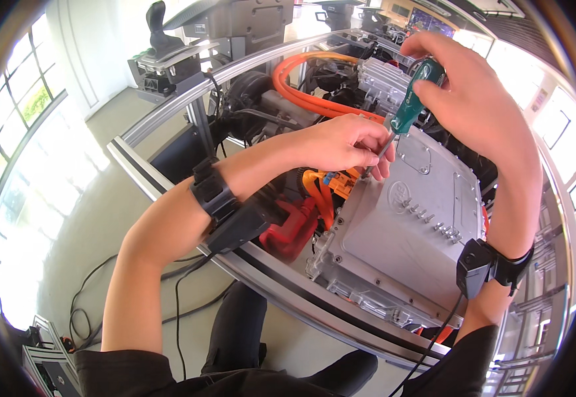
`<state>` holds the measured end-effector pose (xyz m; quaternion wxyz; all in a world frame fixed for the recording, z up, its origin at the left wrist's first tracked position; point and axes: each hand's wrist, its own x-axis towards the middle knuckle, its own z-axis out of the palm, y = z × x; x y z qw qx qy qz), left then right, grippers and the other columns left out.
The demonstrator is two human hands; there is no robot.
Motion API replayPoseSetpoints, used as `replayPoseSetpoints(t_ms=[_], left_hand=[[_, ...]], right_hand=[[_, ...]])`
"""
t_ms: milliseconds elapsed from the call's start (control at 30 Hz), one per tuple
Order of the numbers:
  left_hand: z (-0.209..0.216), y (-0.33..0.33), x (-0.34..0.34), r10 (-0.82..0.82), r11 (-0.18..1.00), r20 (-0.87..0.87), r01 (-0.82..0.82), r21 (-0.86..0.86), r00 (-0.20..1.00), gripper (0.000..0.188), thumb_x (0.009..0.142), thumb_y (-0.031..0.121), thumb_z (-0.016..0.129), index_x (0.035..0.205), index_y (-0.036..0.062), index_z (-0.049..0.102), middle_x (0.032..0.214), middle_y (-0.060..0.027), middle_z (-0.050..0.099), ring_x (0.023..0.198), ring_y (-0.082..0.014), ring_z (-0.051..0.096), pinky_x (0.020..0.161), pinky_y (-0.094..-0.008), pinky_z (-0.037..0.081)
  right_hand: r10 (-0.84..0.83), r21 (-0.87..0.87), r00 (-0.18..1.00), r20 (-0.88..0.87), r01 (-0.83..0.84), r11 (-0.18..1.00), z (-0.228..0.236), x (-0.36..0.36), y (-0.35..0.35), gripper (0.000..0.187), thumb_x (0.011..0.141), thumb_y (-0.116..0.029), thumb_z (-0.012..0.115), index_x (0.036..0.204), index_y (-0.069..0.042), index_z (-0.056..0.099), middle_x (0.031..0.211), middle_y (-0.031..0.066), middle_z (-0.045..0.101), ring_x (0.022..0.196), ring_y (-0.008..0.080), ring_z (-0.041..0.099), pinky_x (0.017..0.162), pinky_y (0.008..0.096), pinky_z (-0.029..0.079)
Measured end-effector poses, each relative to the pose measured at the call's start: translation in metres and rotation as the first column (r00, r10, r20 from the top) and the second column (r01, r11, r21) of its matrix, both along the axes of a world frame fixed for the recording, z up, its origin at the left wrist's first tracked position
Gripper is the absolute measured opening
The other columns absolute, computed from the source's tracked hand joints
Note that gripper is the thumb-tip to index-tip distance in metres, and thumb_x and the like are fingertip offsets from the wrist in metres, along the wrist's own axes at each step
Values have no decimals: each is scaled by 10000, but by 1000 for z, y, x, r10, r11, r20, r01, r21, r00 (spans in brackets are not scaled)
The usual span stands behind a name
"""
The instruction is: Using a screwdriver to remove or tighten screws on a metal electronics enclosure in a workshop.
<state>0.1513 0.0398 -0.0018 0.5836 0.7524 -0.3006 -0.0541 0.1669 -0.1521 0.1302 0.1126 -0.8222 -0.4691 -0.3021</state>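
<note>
My right hand [463, 89] is wrapped round the green handle of a screwdriver [412, 99], which slants down and to the left. Close to the lower end of its metal shaft, the fingers of my left hand [351, 142] are closed round it. The screwdriver's tip is hidden by those fingers, at the far left edge of a grey metal housing [394, 231]. Small bolts line the housing's rim, and a row of short metal studs [427, 215] stands on its lid. Just below my left hand sits an orange connector [341, 182] with orange cables.
Thick orange cables [294, 76] loop behind my left hand. A red part [291, 231] lies low beneath my left forearm. An aluminium frame rail [288, 291] runs between me and the housing. Black cables [89, 317] trail across the floor at left. A gear lever [162, 33] stands beyond the frame.
</note>
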Motion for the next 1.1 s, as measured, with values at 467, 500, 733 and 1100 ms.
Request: replayPoseSetpoints(t_ms=[467,500,733,1100], left_hand=[[-2,1,3,100,993,31,-101,59,995,107,951,-54,558,1045,-6,576,988,-102,712,964,-169,686,835,-311,552],[-2,1,3,110,991,55,-113,66,992,84,951,-43,569,1026,-8,583,977,-100,719,948,-170,697,827,-308,552],[-4,-3,4,27,995,95,-17,-102,995,150,950,-59,530,1093,-29,565,1040,-131,704,1000,-196,696,891,-327,535],[-2,1,3,-29,998,34,31,-48,999,242,958,-91,468,1163,10,545,1073,-133,690,1046,-222,678,925,-356,547]], right_hand=[[-147,90,972,183,132,987,-1,-1,8,315,852,-244,723,1043,-20,614,838,163,642,808,294,608,759,382,479],[-136,97,971,198,119,988,-3,1,7,294,860,-215,712,1062,-26,612,845,164,643,812,291,606,766,384,479],[77,2,994,74,-77,997,-4,6,0,315,862,-27,620,1172,-68,582,1040,127,657,860,288,610,798,377,486],[-7,104,986,165,-10,995,0,-9,10,352,874,-287,695,1098,-28,613,929,143,654,817,278,592,771,384,480]])
